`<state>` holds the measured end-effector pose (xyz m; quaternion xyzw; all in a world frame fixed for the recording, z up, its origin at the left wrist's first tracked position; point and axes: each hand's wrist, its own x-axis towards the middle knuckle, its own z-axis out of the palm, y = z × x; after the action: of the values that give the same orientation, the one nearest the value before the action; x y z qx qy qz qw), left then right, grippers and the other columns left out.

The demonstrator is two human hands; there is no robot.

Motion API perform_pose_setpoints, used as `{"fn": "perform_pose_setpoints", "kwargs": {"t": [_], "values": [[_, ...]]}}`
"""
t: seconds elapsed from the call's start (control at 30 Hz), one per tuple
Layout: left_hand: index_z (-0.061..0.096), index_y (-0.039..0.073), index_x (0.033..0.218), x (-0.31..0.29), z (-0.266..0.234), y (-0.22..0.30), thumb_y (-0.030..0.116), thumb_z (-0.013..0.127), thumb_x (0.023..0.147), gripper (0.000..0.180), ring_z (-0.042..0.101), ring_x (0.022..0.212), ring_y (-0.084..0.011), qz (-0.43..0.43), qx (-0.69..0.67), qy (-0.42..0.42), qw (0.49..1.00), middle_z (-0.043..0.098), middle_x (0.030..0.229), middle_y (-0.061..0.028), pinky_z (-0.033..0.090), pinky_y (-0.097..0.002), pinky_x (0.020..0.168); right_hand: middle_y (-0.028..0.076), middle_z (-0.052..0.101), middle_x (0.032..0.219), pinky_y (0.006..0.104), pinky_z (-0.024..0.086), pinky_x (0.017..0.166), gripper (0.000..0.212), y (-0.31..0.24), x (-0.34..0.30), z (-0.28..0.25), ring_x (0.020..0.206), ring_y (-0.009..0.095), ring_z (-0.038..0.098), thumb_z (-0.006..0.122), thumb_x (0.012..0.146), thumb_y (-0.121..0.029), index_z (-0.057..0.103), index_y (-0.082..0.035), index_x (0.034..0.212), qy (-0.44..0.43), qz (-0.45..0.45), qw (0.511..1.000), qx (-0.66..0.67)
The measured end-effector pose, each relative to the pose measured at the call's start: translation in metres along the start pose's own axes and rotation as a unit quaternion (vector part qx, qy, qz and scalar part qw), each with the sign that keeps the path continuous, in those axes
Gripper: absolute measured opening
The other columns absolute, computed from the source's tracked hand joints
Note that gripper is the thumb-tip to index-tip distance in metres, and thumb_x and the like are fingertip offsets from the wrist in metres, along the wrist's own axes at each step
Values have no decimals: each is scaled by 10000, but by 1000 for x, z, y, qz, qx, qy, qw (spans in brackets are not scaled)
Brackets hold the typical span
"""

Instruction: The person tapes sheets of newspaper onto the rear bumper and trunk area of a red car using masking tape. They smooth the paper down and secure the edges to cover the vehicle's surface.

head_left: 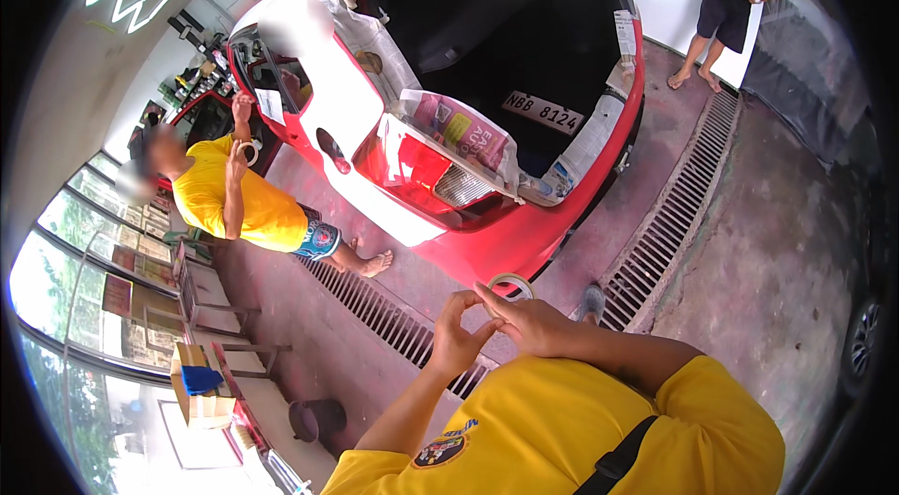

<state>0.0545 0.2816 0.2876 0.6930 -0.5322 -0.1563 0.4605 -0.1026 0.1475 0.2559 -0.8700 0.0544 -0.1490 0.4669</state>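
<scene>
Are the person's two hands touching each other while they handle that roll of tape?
Touching. In the head view the left hand fingers meet the right hand near the fingertips, with no gap showing, and the tape roll sits around the right hand's fingers.

I see a white rectangular number plate [542,112] in the car's open rear, and red posters [117,295] on the left windows.

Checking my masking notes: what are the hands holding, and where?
A tape roll sits on the right hand, gripped at its ring; the left hand pinches toward it.
</scene>
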Motion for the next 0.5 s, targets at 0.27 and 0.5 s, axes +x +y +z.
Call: {"fn": "perform_pose_setpoints", "kwargs": {"t": [0.27,0.5], "values": [[773,14,1083,-4,-22,-7,38,852,886,214,778,1024,-343,31,54,-18,998,789,1120,-167,606,-406,921,227,682,910,528,529,710,953,-9,1,-4,824,423,714,619,1007,-82,32,-191,1750,-51,12,998,-27],[719,37,962,-14,-17,-12,28,771,889,90,721,767,-363,124,207,72,968,743,905,-139,561,-436,674,194,730,996,495,589,731,956,-12,17,-6,841,407,733,666,990,-108,97,-219,1750,-111,-25,989,-96]]}}
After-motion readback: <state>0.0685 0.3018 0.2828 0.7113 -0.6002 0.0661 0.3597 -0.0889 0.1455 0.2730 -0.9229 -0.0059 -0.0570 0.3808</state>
